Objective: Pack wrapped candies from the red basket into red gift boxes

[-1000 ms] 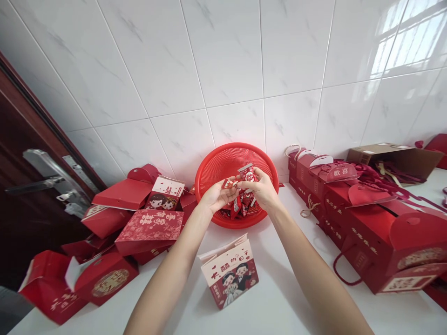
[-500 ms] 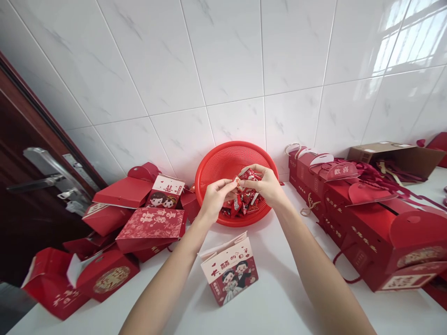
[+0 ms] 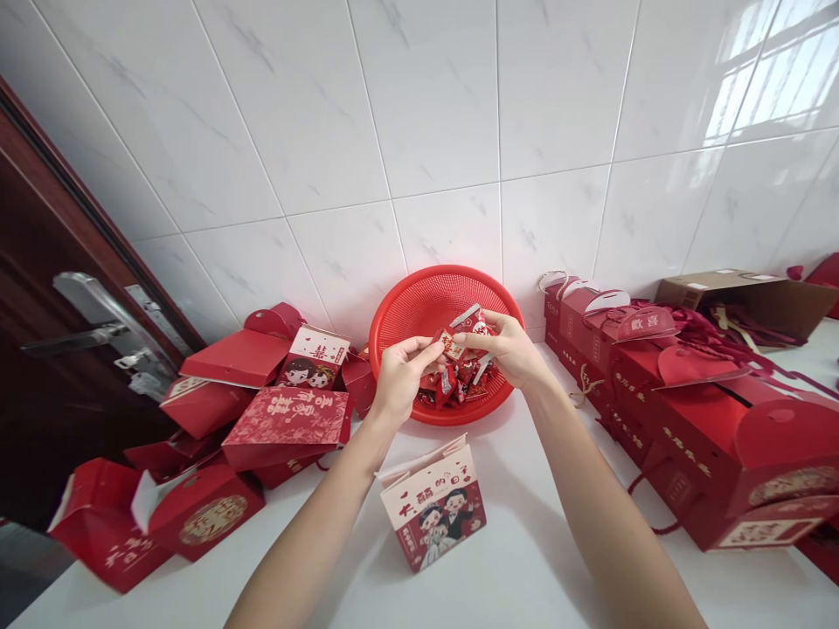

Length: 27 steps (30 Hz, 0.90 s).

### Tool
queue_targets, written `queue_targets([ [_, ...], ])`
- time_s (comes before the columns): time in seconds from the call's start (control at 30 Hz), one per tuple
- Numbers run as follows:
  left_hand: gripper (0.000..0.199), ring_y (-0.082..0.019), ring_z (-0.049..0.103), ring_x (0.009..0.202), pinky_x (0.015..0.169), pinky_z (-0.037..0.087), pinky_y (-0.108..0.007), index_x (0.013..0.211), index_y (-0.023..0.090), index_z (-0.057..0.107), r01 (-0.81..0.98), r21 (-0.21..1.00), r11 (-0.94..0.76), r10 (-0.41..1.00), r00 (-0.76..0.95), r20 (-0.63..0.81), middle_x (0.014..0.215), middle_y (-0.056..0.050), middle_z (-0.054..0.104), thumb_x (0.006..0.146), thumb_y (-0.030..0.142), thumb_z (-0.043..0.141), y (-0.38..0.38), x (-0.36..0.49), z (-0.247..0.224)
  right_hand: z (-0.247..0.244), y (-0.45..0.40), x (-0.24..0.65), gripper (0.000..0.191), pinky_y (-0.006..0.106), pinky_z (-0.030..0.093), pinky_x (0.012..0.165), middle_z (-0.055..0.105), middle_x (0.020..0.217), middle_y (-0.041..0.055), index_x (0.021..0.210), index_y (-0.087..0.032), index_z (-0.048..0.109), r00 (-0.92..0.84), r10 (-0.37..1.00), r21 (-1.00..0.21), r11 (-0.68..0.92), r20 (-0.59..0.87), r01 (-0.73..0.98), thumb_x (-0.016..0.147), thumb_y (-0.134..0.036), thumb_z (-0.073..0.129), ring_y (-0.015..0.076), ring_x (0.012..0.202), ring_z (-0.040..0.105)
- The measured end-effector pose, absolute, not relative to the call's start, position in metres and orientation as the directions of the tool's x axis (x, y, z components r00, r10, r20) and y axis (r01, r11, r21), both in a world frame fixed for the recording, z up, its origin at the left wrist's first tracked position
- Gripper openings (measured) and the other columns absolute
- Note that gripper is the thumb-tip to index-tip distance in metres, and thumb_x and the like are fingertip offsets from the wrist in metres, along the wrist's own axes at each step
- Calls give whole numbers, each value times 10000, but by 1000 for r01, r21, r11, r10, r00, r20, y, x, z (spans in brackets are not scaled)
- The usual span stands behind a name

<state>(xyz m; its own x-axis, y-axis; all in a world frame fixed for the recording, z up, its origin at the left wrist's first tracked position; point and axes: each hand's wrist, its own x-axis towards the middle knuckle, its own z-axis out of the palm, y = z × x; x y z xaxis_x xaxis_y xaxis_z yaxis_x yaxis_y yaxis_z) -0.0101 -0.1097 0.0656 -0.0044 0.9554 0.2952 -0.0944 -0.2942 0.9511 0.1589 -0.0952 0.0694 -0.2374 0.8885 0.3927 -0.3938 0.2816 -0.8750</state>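
Note:
Both my hands are over a red plastic colander (image 3: 401, 306) with several red-wrapped candies (image 3: 462, 384) piled in it. My left hand (image 3: 398, 376) pinches a small red-and-gold wrapped candy (image 3: 448, 344) between thumb and fingers. A red candy packet with a white edge (image 3: 476, 323) is between the thumb and fingers of my right hand (image 3: 515, 349). The two candies are close together, partly hidden by fingertips. Nearer to me, between my forearms, a red and pale-pink paper gift box (image 3: 438, 515) printed with a cartoon couple stands upright.
Red gift boxes (image 3: 288, 419) lie heaped on the left of the white table (image 3: 524, 542). More red boxes (image 3: 682, 411) with rope handles line the right side, beside a cardboard box (image 3: 714, 288) of ribbons. A tiled wall (image 3: 446, 227) stands behind; a door handle (image 3: 98, 306) is at left.
My right hand has brought up a red-and-white candy packet, now visible in its fingers. My left hand keeps its candy. The whole view has shifted slightly.

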Motion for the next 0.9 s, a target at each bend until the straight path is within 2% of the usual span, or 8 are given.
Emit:
queue_targets([
  [0.37,277,-127,585,575,634,517,-286,639,170,668,-115,965,-236,970,33,241,617,-5,639,601,385,839,-114,-10,69,70,-94,160,333,270,551,695,712,788,-16,865,-192,720,-207,879,-868,339,430,-364,595,-294,886,147,708,667],
  [0.5,292,-148,617,618,662,529,-299,681,169,692,-113,959,-261,964,14,265,636,-10,655,592,400,848,-113,-10,67,72,-97,158,325,273,560,660,701,763,-4,844,-183,711,-270,871,-885,310,411,-348,620,-345,881,150,686,658],
  [0.6,335,-165,650,670,712,549,-315,772,167,727,-117,938,-327,945,-34,326,682,-14,686,584,411,859,-105,-16,71,72,-98,156,360,301,591,695,710,813,7,853,-181,704,-298,854,-872,302,427,-384,600,-348,898,165,734,677],
  [0.7,363,-181,685,722,783,568,-343,926,176,741,-88,902,-423,901,-152,407,732,-13,715,643,393,809,-84,-33,76,73,-97,157,380,330,610,706,717,830,15,875,-185,703,-207,875,-847,323,437,-421,600,-356,902,175,734,688],
  [0.8,212,-204,709,792,852,565,-366,880,179,732,119,885,-451,858,-218,466,804,-39,748,699,288,712,-55,-54,72,75,-97,159,413,349,616,709,714,801,15,874,-190,704,-144,904,-854,315,403,-415,568,-363,921,183,715,690],
  [0.9,108,-249,721,899,936,541,-394,757,193,735,515,786,-343,891,-88,446,882,-70,779,703,179,642,-31,-68,60,76,-97,161,418,348,613,700,714,797,21,859,-188,705,-122,911,-861,319,394,-395,556,-374,926,198,729,697],
])
